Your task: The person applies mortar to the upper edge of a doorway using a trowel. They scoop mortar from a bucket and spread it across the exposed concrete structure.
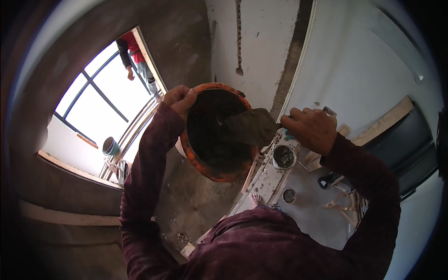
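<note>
An orange bucket (198, 167) with a stained, dark inside is raised before me, its mouth turned toward me. My left hand (181, 101) grips its rim at the upper left, thumb over the edge. In my right hand (310, 128), closed around the handle, is a trowel (254, 127). Its broad, dirty blade points left and overlaps the bucket's mouth on the right side. Whatever lies deep in the bucket is too dark to make out.
Beneath me a splattered plank (267, 179) bears my bare foot and a bucket of grey mortar (283, 157). A smaller bucket (289, 196) sits lower right. Wooden scraps (357, 207) lie farther right. At the left window stands another person (135, 53), near a grey-green bucket (111, 146).
</note>
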`<state>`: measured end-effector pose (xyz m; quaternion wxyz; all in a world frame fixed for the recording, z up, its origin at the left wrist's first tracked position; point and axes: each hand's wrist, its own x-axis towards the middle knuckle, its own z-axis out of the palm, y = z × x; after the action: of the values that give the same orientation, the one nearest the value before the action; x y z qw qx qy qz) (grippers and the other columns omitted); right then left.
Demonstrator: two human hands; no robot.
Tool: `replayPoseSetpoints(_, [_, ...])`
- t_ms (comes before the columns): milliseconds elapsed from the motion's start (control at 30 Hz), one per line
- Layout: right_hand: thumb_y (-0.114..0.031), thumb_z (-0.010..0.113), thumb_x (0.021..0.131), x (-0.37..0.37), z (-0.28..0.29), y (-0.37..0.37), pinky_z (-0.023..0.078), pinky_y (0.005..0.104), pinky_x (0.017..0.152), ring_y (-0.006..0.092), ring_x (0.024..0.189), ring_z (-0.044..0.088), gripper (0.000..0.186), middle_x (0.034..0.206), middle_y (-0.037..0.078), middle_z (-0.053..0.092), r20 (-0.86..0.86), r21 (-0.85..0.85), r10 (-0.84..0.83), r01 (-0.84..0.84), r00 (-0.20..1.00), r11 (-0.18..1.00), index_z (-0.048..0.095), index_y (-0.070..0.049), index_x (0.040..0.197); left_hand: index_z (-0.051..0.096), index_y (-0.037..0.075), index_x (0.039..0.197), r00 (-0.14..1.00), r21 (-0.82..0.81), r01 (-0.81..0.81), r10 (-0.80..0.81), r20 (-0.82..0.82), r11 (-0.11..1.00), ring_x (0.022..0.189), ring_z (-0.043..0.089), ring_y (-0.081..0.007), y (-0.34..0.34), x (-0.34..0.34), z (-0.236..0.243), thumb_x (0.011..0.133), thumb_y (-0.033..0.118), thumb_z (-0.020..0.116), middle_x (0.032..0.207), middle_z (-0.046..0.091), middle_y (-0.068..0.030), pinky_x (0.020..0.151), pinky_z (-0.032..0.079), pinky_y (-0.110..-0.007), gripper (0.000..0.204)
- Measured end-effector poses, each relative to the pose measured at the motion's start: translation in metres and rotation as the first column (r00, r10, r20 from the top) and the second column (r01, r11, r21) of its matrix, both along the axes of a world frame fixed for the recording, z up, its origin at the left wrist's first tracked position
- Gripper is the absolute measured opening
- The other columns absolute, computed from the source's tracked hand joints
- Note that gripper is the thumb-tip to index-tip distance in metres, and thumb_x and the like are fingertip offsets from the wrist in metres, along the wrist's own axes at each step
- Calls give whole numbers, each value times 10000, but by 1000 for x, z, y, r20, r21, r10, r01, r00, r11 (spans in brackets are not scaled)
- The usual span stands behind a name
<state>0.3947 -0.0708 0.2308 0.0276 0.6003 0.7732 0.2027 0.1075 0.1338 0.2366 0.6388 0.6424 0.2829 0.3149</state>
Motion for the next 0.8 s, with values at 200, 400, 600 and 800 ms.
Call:
replayPoseSetpoints(200, [-145,620,824,-26,-29,11,504,347,637,200,763,635,175,816,41,587,75,87,106,-113,991,990,584,-106,990,594,30,1064,999,-8,13,-13,-31,1000,840,616,-88,-3,-26,-10,1016,317,568,936,642,-25,788,492,-243,292])
replayPoseSetpoints(400, [-161,640,815,-46,-59,19,520,381,636,244,785,660,207,841,74,617,-69,-102,128,-135,989,986,584,-96,1003,597,44,990,998,61,-56,57,-11,997,792,563,-73,1,-24,-34,1010,320,582,870,602,5,741,467,-238,276])
replayPoseSetpoints(600, [-251,652,880,-56,-77,22,533,465,640,332,783,680,237,869,124,641,-308,-324,23,-127,951,937,576,-87,1034,596,68,844,985,188,-150,164,-62,971,701,457,-45,12,-26,-56,997,322,608,758,523,58,643,401,-230,297])
replayPoseSetpoints(800, [-369,648,907,-35,-93,7,520,509,690,394,814,663,330,857,167,658,-469,-411,-99,-117,877,904,585,-81,1056,604,62,837,970,109,-241,241,15,964,674,421,-43,4,-41,-58,1001,322,598,737,492,65,613,374,-242,307])
